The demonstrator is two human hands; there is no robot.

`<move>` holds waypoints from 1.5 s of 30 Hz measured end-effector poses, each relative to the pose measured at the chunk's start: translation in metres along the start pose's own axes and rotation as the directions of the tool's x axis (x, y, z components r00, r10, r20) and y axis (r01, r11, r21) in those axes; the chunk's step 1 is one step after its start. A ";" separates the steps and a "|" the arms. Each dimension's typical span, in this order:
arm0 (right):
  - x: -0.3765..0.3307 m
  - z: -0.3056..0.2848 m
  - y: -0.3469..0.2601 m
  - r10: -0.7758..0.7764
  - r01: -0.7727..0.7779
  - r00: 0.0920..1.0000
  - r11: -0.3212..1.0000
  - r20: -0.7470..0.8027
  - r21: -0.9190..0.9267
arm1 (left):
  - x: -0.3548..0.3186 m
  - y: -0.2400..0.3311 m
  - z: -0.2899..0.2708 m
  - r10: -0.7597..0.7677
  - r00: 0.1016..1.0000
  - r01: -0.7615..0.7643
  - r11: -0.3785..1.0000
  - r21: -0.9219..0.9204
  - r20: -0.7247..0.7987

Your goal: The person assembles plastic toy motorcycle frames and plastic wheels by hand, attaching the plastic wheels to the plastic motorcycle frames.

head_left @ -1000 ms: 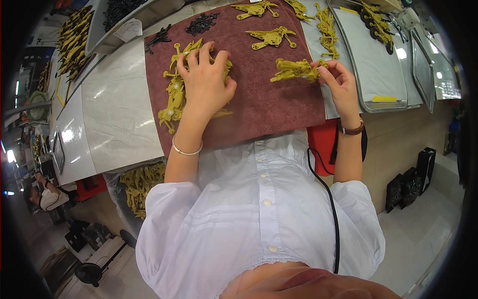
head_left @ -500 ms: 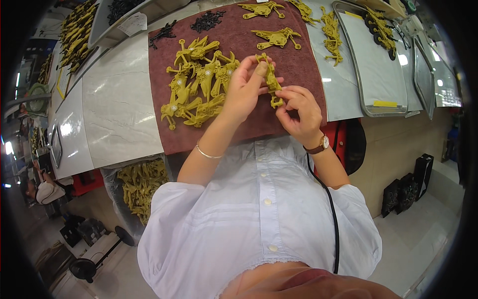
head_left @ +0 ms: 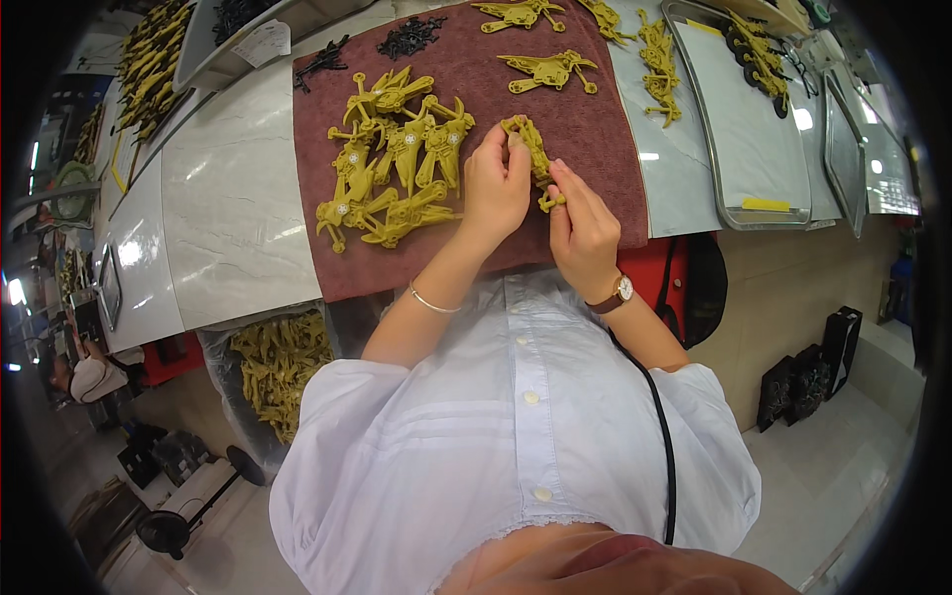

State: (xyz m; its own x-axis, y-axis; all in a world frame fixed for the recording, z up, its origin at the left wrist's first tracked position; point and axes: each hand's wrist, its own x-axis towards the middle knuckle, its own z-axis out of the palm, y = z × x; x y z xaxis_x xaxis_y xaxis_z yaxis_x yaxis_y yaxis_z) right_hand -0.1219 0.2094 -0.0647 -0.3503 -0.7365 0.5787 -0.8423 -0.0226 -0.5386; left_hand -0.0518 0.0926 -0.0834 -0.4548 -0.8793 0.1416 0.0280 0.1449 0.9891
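Over the maroon cloth (head_left: 585,149) I hold an olive-yellow moulded plastic part (head_left: 536,151), narrow and long, turned on its edge. My left hand (head_left: 498,183) is closed on its far end, thumb and fingers pinching it. At its near end my right hand (head_left: 587,230) grips with thumb and fingertips, fingers nearly straight. To the left lies a cluster of similar yellow parts (head_left: 405,149), some with a round white mark. Two more yellow parts (head_left: 551,71) lie apart on the cloth beyond my hands.
Small black pieces (head_left: 411,38) lie in heaps at the cloth's far left. A grey bin (head_left: 230,50) stands beyond. On the right are loose yellow parts (head_left: 658,69) and a metal tray (head_left: 727,215) with yellow parts and black round pieces. Below the table, a plastic-lined container holds many yellow parts (head_left: 283,372).
My left hand has turned so that its back shows more, and the held part has tilted. My right fingers have straightened and lie closer together along the part.
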 end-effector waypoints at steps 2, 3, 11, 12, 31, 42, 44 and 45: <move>0.001 0.000 0.002 0.110 -0.105 0.993 0.987 -0.036 0.119 | -0.001 0.006 0.000 -0.039 0.999 0.039 0.999 0.000 0.024; 0.001 -0.001 0.002 0.109 -0.104 0.993 0.987 -0.037 0.119 | -0.002 0.009 0.001 -0.038 0.999 0.038 0.999 0.000 0.023; 0.006 -0.007 -0.003 0.270 -0.246 0.961 0.936 -0.063 0.254 | -0.005 0.017 0.005 -0.019 1.000 0.019 0.999 0.028 -0.014; 0.006 -0.007 -0.003 0.269 -0.245 0.961 0.936 -0.062 0.252 | -0.005 0.017 0.005 -0.019 1.000 0.019 0.999 0.027 -0.015; 0.107 -0.046 0.128 -0.028 -0.049 0.934 0.978 -0.356 -0.205 | -0.003 0.052 -0.030 -0.185 0.955 0.232 0.952 -0.200 0.231; 0.140 -0.014 0.142 -0.146 0.256 0.949 0.875 0.280 -0.410 | 0.001 0.047 -0.004 -0.195 0.957 0.175 0.978 0.110 0.215; 0.141 -0.013 0.122 -0.184 0.288 0.880 0.939 0.437 -0.186 | -0.001 0.041 -0.009 -0.064 0.976 0.032 0.988 0.153 0.209; 0.144 -0.010 0.120 -0.187 0.290 0.879 0.940 0.438 -0.181 | -0.002 0.039 -0.012 0.069 0.975 -0.111 0.974 0.197 0.211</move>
State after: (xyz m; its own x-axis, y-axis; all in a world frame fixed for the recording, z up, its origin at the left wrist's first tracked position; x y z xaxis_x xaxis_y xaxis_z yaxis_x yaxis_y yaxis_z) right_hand -0.2775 0.1074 -0.0400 0.0294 -0.9394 0.3416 -0.9673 -0.1128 -0.2270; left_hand -0.0395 0.0947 -0.0447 -0.6292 -0.7518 0.1972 -0.0978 0.3283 0.9395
